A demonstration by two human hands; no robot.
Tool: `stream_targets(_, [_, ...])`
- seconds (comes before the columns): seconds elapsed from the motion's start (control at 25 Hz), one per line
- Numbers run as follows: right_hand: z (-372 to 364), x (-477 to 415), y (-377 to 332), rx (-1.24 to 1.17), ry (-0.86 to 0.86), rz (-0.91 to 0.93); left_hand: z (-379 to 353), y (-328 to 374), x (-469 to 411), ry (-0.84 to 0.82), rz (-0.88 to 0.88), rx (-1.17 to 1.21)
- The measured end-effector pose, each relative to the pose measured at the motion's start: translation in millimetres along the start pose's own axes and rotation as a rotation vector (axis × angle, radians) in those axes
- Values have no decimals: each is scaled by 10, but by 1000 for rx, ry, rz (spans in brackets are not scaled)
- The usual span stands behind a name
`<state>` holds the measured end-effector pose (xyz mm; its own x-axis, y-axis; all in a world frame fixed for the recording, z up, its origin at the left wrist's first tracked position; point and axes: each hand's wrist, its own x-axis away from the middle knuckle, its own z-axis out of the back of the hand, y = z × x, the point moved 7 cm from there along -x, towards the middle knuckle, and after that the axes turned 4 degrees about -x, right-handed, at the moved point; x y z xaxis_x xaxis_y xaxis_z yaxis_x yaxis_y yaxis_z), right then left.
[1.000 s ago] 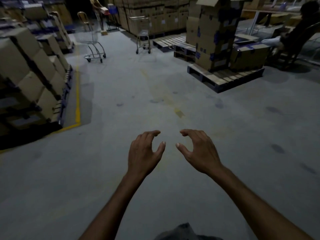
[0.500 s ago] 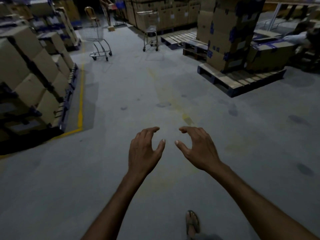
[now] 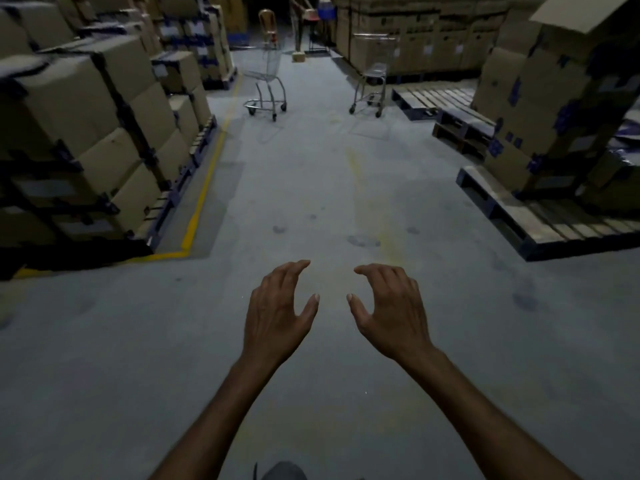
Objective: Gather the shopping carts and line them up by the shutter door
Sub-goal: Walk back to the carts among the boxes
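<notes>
Two wire shopping carts stand far ahead in a dim warehouse aisle. The left cart [image 3: 266, 85] is near the yellow floor line; the right cart [image 3: 371, 81] stands beside a wall of boxes. My left hand [image 3: 277, 313] and my right hand [image 3: 389, 311] are stretched out in front of me over the bare concrete floor, side by side, fingers curled and apart, holding nothing. Both hands are well short of the carts. No shutter door is visible.
Stacked cardboard boxes on pallets [image 3: 90, 133] line the left side behind a yellow line [image 3: 204, 188]. On the right stand a box stack on a pallet [image 3: 554, 109] and bare wooden pallets [image 3: 446, 105]. A person [image 3: 299, 19] and a chair [image 3: 268, 20] are at the aisle's far end.
The view has moved forward and turned right, so the carts appear closer and more central. My hands keep the same open, curled pose in front of me.
</notes>
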<state>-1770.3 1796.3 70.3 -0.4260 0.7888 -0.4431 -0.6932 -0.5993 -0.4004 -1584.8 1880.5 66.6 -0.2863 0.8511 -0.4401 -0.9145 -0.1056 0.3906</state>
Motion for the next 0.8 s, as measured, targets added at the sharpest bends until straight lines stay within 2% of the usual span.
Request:
stream_targets(0.12, [-360,-581,61,-37,-14,19,-219,-350,-513,21,38,12])
stream_targets(0.48, [-1381,-2759,193,-86,25,-18,-761,-1416,-2703,21,-27,45])
stream_targets(0.8, [-1875,-4307,869,-96,90,-119,-1444,-1725,-4445,-2,-54,132])
